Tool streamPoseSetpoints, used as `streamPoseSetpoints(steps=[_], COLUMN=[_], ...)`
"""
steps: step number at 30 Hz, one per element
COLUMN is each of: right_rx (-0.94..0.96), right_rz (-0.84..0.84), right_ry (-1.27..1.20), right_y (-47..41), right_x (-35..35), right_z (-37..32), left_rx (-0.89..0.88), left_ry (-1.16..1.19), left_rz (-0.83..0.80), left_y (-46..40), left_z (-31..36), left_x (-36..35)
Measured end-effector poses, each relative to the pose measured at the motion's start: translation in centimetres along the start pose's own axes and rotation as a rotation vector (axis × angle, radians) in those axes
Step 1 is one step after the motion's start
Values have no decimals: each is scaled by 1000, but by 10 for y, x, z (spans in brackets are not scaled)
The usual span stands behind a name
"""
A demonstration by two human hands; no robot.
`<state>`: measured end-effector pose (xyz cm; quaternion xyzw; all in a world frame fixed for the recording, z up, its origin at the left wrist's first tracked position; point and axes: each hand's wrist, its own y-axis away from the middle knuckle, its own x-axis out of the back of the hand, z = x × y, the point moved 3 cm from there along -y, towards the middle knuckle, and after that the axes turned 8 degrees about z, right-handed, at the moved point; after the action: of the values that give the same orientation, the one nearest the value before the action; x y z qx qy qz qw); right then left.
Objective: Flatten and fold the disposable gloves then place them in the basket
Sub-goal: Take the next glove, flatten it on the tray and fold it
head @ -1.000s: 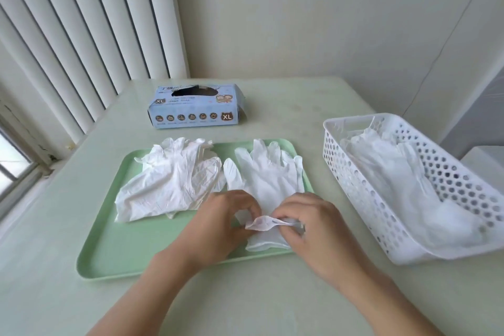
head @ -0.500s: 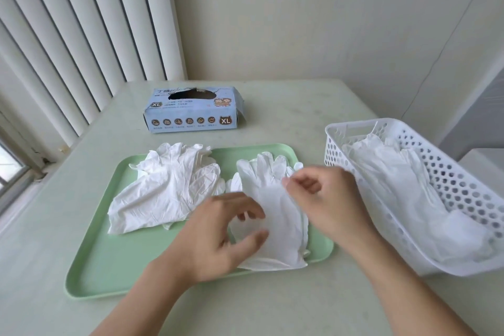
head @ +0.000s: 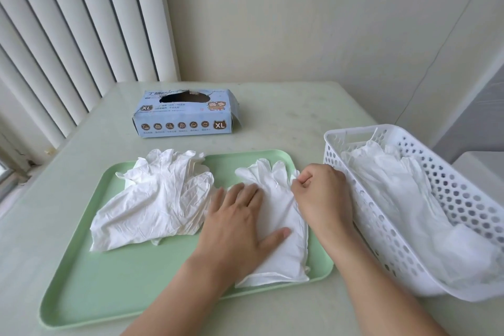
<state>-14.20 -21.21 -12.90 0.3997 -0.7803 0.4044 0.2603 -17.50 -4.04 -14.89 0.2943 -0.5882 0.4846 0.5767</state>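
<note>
A white disposable glove (head: 275,199) lies spread on the right half of the green tray (head: 114,281), fingers pointing away from me. My left hand (head: 237,224) presses flat on its palm area with straight fingers. My right hand (head: 319,194) has curled fingers and pinches the glove's right edge near the little finger. A crumpled pile of white gloves (head: 155,199) sits on the tray's left half. The white perforated basket (head: 387,229) stands to the right and holds several white gloves (head: 403,199).
A blue glove box (head: 185,114) marked XL stands behind the tray, its top torn open. Vertical blinds hang at the left, and a wall closes off the back. The table edge runs close behind the basket on the right.
The glove's cuff was let go and the glove now lies flat. My left hand went from hovering to pressing on it; my right hand moved up to its right edge.
</note>
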Motion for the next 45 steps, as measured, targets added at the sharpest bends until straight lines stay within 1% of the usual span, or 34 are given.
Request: streamPoseSetpoints(steps=[3,6,7,10,12,14,16,17,20,22,23,26,29,32,36,38,40,42,45], right_rx=[25,132,171,220,272,326,338,329,310,300,303,303,273,236,268,273,244,209,183], right_rz=[-37,25,7,-171,-257,-377,-470,-470,-387,-393,-402,-403,-353,-338,-325,-338,-395,-438,-399], right_ry=[59,-14,-46,-77,11,100,122,106,-25,-158,-180,-151,-167,-126,-301,-338,-295,-192,-70], right_y=[-2,-5,-8,-19,-28,-35,-39,-41,-49,-49,-47,-46,-54,-57,-56,-56,-57,-57,-55], right_x=[0,-2,-5,-23,-33,-45,-52,-53,-57,-62,-65,-64,-52,-48,-47,-42,-39,-42,-52], right_z=[-6,-21,-27,-40,-49,-55,-56,-55,-54,-60,-62,-60,-54,-47,-55,-61,-62,-58,-49], left_rx=[-15,-14,-14,-12,-2,-2,1,1,5,17,19,34,38,42,39,40,42,46,39], left_ry=[54,51,52,15,4,3,13,16,19,27,34,28,33,7,17,8,10,17,24], left_rz=[-12,-22,-15,-20,-28,-37,-41,-43,-45,-24,-22,-24,-64,-36,-17,-46,-43,-53,-47], left_y=[0,2,2,3,4,6,7,7,6,6,6,6,6,7,7,6,7,7,8], left_z=[1,-3,-3,-3,-4,-5,-6,-6,-5,-7,-7,-6,-7,-7,-4,-5,-4,-4,-5], left_x=[0,0,1,0,0,0,0,1,1,0,-3,-2,-1,-5,0,3,6,4,1])
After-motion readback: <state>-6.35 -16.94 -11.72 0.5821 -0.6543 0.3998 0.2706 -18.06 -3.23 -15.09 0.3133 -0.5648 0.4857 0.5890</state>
